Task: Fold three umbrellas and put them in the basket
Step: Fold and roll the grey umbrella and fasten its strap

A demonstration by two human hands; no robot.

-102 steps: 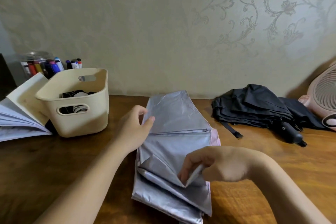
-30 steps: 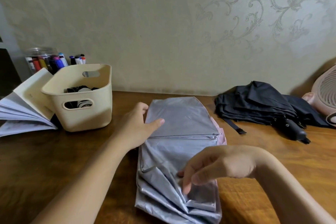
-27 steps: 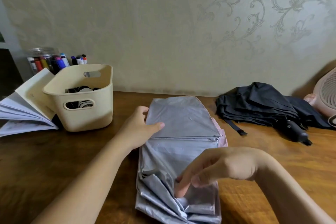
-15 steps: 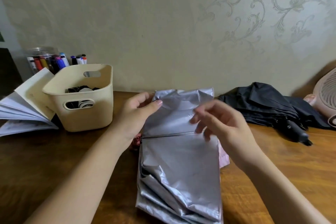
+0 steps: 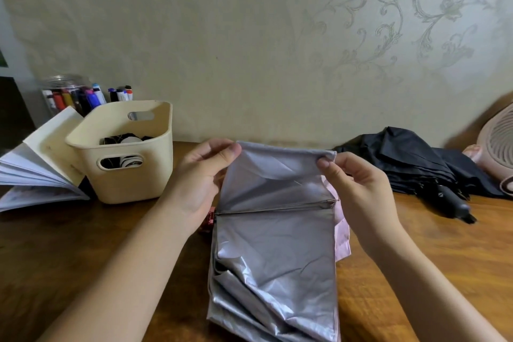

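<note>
Nearest me, the silver umbrella [image 5: 274, 253] lies flat on the wooden table [image 5: 69, 244], its glossy pleats crumpled. The right hand [image 5: 358, 189] has left those pleats and gone to the far edge. It and the left hand [image 5: 202, 178] each pinch a corner there, pulling taut a flap that sagged half a second ago. The left wrist mostly hides a reddish end. Farther off, the cream plastic basket [image 5: 133, 183] holds something dark I cannot identify. The black umbrella [image 5: 416, 166] lies rumpled by the wall.
</note>
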